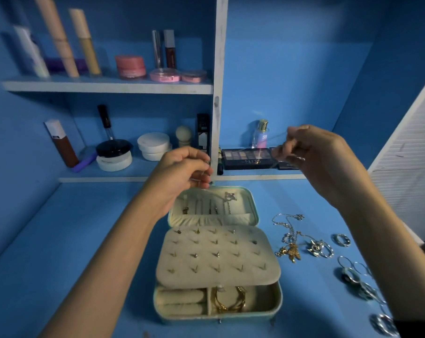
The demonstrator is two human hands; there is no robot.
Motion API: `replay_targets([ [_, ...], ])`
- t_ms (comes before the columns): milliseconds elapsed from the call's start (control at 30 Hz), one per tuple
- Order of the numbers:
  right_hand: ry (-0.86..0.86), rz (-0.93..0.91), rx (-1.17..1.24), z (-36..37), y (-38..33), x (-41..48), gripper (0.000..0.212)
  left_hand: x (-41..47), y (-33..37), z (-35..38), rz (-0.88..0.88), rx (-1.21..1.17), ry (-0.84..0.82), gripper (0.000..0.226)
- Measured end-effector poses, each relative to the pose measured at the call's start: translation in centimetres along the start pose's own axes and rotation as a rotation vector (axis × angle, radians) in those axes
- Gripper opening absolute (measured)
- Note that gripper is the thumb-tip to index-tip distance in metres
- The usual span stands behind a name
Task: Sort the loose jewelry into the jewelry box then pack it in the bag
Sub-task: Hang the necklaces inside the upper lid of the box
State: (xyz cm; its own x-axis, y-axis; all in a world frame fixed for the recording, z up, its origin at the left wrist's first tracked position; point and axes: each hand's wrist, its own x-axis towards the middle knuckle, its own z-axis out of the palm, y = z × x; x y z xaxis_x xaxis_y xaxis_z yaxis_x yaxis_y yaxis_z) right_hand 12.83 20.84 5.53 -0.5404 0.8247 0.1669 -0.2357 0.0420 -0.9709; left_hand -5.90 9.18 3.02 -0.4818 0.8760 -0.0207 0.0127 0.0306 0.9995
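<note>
Jewelry box: open on blue counter

Your left hand and right hand are raised above its lid, each pinching a thin, blurred chain. Loose necklaces and rings lie right of the box.

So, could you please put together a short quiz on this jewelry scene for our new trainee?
1. True or false: the jewelry box is shut.
2. The loose jewelry lies: A) left of the box, B) right of it, C) inside it.
3. Fill in: the left hand and right hand pinch a thin ____ above the box.
Key: 1 false; 2 B; 3 chain.
</note>
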Motion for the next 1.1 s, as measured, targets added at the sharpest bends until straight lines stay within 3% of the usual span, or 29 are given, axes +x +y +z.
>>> replay_targets([
  [133, -0.064, -0.047, -0.084, 1.0, -0.3, 0.1, 0.015, 0.1, -0.9, 1.1, -0.090, 0.112, -0.094, 0.015],
  [300, -0.175, -0.079, -0.274, 2.3, 0.3, -0.2, 0.015, 0.1, -1.3, 1.7, -0.025, 0.648, -0.228, 0.022],
  [367, -0.218, -0.069, -0.304, 2.6, 0.5, -0.3, 0.015, 0.1, -0.7, 2.3, 0.054, 0.534, -0.258, 0.034],
  [433, -0.228, -0.069, -0.317, 2.6, 0.7, -0.3, 0.013, -0.1, 0.1, 3.2, 0.078, 0.302, -0.303, 0.030],
  [567, -0.059, -0.090, -0.315, 1.8, 0.8, 0.3, 0.013, 0.2, 0.8, 3.1, 0.112, 0.164, -0.221, 0.004],
  [733, 0.066, -0.036, -0.401, 0.0, 2.9, 1.4, 0.013, 1.3, -0.3, 1.9, 0.078, 0.161, -0.118, 0.004],
  [867, 0.072, 0.017, -0.620, -0.3, 6.1, 2.3, 0.012, 3.2, -2.4, 2.8, 0.074, 0.477, 0.020, 0.009],
  [1100, -0.032, -0.143, -1.099, 0.8, 8.9, 2.4, 0.011, 4.7, -4.2, 4.7, 0.188, 0.912, 0.029, 0.010],
])
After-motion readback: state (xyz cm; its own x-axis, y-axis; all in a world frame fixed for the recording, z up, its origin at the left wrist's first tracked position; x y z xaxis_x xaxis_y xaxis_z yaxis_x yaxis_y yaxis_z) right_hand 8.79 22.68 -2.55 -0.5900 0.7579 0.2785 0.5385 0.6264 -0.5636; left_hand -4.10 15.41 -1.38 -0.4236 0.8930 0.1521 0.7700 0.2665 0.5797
